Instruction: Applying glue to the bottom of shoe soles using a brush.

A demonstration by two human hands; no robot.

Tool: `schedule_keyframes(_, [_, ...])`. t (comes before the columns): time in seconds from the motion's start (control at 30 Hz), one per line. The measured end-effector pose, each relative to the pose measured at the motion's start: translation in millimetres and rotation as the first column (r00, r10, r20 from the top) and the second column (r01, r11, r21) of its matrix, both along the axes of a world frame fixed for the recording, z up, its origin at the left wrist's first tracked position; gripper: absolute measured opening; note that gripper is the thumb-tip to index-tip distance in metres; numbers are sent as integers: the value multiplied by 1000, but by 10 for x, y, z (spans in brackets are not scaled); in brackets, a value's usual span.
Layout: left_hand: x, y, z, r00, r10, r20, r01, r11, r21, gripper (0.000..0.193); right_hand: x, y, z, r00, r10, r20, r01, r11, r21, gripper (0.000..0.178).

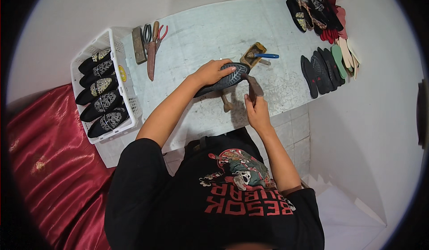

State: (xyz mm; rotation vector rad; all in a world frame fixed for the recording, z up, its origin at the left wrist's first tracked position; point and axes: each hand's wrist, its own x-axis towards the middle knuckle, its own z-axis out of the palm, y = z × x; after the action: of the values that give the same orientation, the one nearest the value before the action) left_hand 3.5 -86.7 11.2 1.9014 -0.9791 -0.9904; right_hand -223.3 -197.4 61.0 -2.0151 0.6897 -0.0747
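Centre of the frame, over a pale, worn tabletop (201,24): a black shoe with a grey-lined ridged sole (237,76) lies tilted, sole up. The left hand (210,73) is closed over it from the left, thumb across the sole; judged a steadying grip that leaves the toe-side end exposed. Right hand (258,111): fingers wrapped narrow around a dark brown hammer-like tool (256,88), gripped close below its head, probably for control at short reach. Its head sits at the sole's edge; contact cannot be told. Under the shoe, a brown knobbed stand (227,106) shows partly, likely a support.

Just beyond the shoe, a yellowish open box (246,58) carries a blue-handled brush (268,56), handle toward the right, presumably for easy pick-up. Upper left: red-handled pliers (164,32) and a brown tapered tool (151,64) lie grouped, apart from the working spot. Left: a white perforated plastic basket (130,93) holds black shoes with ornamented toes (107,101) in a row, apparently to keep them tidy. Right: black soles (319,73) stand side by side, likely sorted.
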Motion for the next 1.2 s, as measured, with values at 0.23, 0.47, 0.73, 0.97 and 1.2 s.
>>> schedule_keyframes(0.23, [-5,46,-6,998,17,-65,-19,1000,-25,44,-84,2,-155,974,-86,210,97,994,-42,39])
schedule_keyframes(0.47, [19,34,-80,999,-13,-37,12,1000,-28,51,-5,127,-265,985,55,166,-31,990,-139,21])
schedule_keyframes(0.73, [-20,75,-128,999,10,-40,-11,999,-34,56,-19,127,-46,981,102,163,-76,985,-158,21])
schedule_keyframes(0.97, [1,64,-161,999,-2,-34,0,998,-58,47,-121,383,-131,989,147,-18,-147,964,-220,23])
schedule_keyframes(1.2, [-10,83,-136,997,2,-72,-7,997,-70,48,-98,438,-8,977,212,-40,-215,954,-211,23])
